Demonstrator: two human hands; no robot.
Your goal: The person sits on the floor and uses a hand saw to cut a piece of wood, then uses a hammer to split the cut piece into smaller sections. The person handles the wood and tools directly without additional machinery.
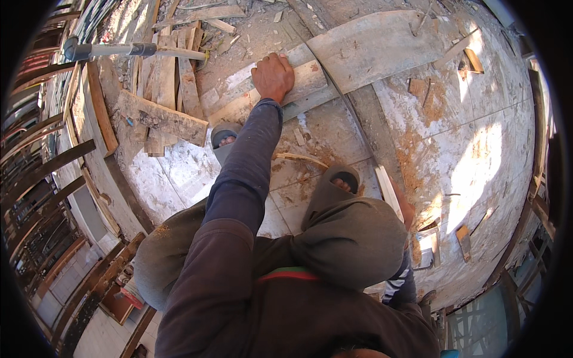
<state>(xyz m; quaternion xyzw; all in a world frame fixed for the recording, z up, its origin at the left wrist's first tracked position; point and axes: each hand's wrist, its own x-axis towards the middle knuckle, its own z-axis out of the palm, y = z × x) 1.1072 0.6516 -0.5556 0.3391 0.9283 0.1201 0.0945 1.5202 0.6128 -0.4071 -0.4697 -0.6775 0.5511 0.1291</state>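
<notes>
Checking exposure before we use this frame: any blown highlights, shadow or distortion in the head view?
Head view: sun patches on the tiled floor at right are washed out; the left side with its stacked frames is in shade. Fisheye bends straight edges toward the rim, corners black. The left hand on the wooden plank is sharp; the right hand is mostly hidden behind the knee.

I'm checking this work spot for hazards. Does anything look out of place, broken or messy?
Yes. Rough offcut planks lie in a loose, crisscross heap at upper left, and chips and sawdust are strewn over the tiled floor. The left hand presses on a worn plank lying askew. The right hand is mostly hidden behind the knee.
</notes>
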